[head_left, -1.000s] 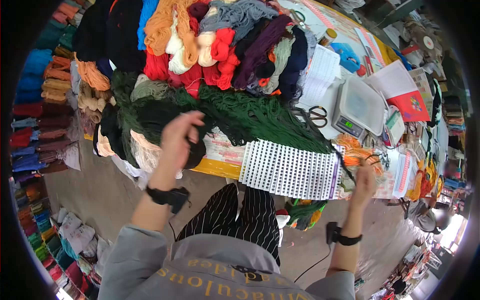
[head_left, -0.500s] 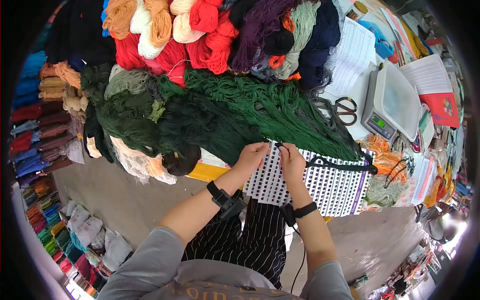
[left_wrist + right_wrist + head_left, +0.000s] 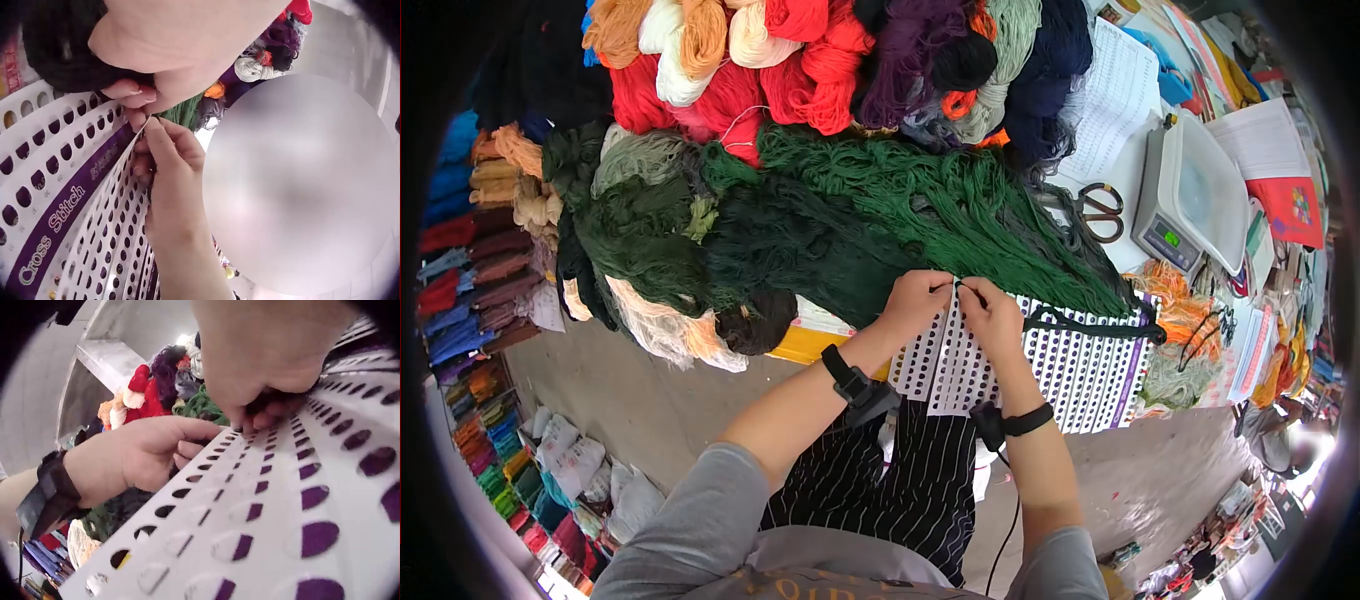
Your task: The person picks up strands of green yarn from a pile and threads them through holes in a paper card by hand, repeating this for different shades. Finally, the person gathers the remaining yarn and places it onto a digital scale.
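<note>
At the table's front edge, my two hands meet over the far end of a white punched thread card [image 3: 945,375]. My left hand [image 3: 915,302] pinches its far edge between thumb and finger. Close beside it, my right hand [image 3: 997,322] holds dark green thread, its fingertips at the card's end holes. A dark looped strand [image 3: 1090,327] runs rightward from behind the right hand across more punched cards [image 3: 1080,385]. In the left wrist view, a purple band [image 3: 62,219] lettered "Cross Stitch" crosses a card. The thread's end is hidden by my fingers.
Green skeins [image 3: 880,180] lie heaped just beyond the hands, with red skeins [image 3: 735,100] behind. Scissors [image 3: 1103,212], a digital scale [image 3: 1190,195] and a printed sheet [image 3: 1110,105] are to the right. Orange yarn [image 3: 1170,300] lies past the cards.
A second ago my hands were wide apart, the right holding a dark strand. They came together at the card's far end, and since then only the fingers have shifted slightly.
</note>
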Tool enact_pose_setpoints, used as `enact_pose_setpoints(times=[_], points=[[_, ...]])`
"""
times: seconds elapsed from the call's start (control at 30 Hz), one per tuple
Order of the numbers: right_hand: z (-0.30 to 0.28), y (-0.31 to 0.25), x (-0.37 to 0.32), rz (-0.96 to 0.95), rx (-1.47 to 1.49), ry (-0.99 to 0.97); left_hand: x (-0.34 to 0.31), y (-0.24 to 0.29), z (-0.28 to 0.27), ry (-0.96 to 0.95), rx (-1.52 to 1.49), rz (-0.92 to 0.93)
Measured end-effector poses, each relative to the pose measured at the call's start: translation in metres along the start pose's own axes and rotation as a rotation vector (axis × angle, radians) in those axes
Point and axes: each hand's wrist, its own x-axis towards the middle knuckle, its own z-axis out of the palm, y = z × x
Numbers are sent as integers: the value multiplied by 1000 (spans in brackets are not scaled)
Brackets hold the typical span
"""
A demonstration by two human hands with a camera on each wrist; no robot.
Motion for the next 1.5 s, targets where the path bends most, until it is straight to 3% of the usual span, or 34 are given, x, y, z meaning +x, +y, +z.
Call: enact_pose_setpoints(times=[0.1, 0.13, 0.2, 0.23, 0.3, 0.37, 0.43, 0.5, 0.57, 0.6, 0.73, 0.8, 0.9, 0.93, 1.03, 1.1, 1.17, 1.23, 1.27, 1.33, 1.43, 1.47, 1.5], points=[[-6, 7, 9, -3, -38, -98, 1, 3, 1, 18, -23, 26], [-6, 5, 6, -84, -133, -20, 0, 6, 0, 18, -22, 26], [-2, 1, 0, -105, -154, -4, -3, 9, -2, 127, 342, -19], [-2, 1, -2, -123, -179, 13, -5, 8, -5, 127, 342, -19], [0, 8, -1, -153, -172, 41, -10, 2, -19, 290, 269, 67], [4, 7, -1, -187, -183, 58, -9, -10, -24, 230, 147, 57], [4, 4, 0, -196, -204, 62, -6, -16, -21, 98, -186, -118], [4, 6, -2, -191, -199, 71, -4, -13, -17, 76, -210, -151], [8, 10, -3, -209, -214, 114, -8, -1, -9, 195, 85, -27], [9, 9, -3, -203, -219, 114, -11, 12, -9, 201, 190, -97], [17, 13, -3, -263, -262, 185, -9, 2, -11, 254, 268, -3], [21, 16, -3, -292, -297, 232, -10, -5, -39, -140, -762, -291], [24, 13, -4, -310, -299, 289, -33, 40, -69, -83, -1180, -287], [23, 12, -7, -331, -309, 303, -33, 41, -70, -84, -1173, -285], [24, 17, -12, -416, -268, 374, -26, 35, -61, -435, -1082, -224], [22, 18, -11, -486, -224, 430, -18, 39, -41, -430, -564, -285], [20, 13, -14, -534, -121, 439, -9, 32, -21, -434, -171, -157], [23, 16, -12, -533, -162, 445, -2, 13, -10, -257, 91, 77], [24, 16, -10, -526, -239, 428, -2, 9, -10, -257, 90, 81], [25, 12, -9, -531, -345, 408, -7, 16, -15, 55, 463, 272], [24, 5, -7, -525, -416, 372, -25, 29, -16, 161, 598, 259], [24, 5, -6, -524, -412, 377, -22, 13, -11, 231, 401, 337], [25, 5, -5, -515, -423, 368, -23, 17, -16, 229, 405, 341]])
